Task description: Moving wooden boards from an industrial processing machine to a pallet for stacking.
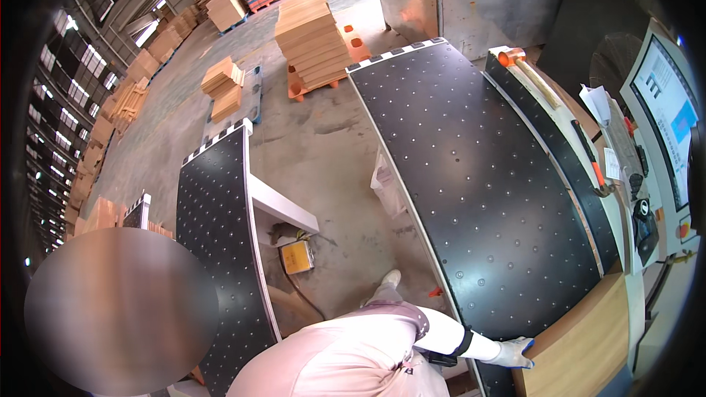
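My right hand [512, 353], in a light glove with blue at the fingers, is at the left edge of a long wooden panel [581, 334] and appears closed on it. The panel lies at the lower right, across the near end of a black table [478, 176] dotted with small metal balls. A white sleeve with a black band covers my right arm. My left hand is out of view. A blurred round patch hides the lower left.
A second black ball table [213, 213] stands on the left. Between the tables, a yellow box [297, 257] sits on the floor. A hammer [594, 165], an orange tape dispenser [512, 56] and a monitor [662, 117] line the right. Stacked boards [309, 37] stand ahead.
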Tool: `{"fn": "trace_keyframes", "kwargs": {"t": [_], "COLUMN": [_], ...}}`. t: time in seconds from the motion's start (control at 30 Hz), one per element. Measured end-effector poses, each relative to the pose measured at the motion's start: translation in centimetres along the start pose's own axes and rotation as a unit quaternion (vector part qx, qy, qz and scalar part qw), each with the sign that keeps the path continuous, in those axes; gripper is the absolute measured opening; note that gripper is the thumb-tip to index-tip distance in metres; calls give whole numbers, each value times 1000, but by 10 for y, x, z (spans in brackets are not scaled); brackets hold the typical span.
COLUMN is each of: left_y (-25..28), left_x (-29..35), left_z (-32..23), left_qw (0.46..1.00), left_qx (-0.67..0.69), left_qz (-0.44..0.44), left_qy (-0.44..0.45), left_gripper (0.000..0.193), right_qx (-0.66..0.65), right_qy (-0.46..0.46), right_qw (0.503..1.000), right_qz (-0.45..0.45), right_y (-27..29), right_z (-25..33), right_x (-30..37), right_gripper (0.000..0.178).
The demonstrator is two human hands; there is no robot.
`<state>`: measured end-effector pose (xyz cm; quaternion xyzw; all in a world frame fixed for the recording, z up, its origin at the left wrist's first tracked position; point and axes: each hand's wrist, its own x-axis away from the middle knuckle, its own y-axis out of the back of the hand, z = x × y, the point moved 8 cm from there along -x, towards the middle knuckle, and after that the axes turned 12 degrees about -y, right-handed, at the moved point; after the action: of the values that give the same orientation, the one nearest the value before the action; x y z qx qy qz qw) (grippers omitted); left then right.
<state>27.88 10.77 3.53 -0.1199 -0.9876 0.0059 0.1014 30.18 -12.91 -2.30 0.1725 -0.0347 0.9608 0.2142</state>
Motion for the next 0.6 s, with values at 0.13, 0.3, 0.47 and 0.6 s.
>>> {"fn": "trace_keyframes", "kwargs": {"t": [0.13, 0.3, 0.47, 0.6], "left_y": [-4, 0, 8, -12], "left_x": [2, 4, -7, -19], "left_z": [-6, -21, 22, 12], "left_qw": [1000, 997, 999, 991], "left_qx": [-22, -59, 40, 128], "left_qz": [-4, 26, 1, 18], "left_qy": [-19, 39, 8, 21], "left_gripper": [93, 101, 98, 78], "right_qx": [1, -216, -292, -326], "right_qy": [49, -43, -126, -143], "right_qw": [996, 973, 933, 910], "right_qz": [-72, -63, -170, -213], "right_y": [57, 70, 57, 78], "right_z": [24, 56, 59, 54], "right_x": [6, 31, 30, 23], "right_gripper": [70, 62, 53, 51]}}
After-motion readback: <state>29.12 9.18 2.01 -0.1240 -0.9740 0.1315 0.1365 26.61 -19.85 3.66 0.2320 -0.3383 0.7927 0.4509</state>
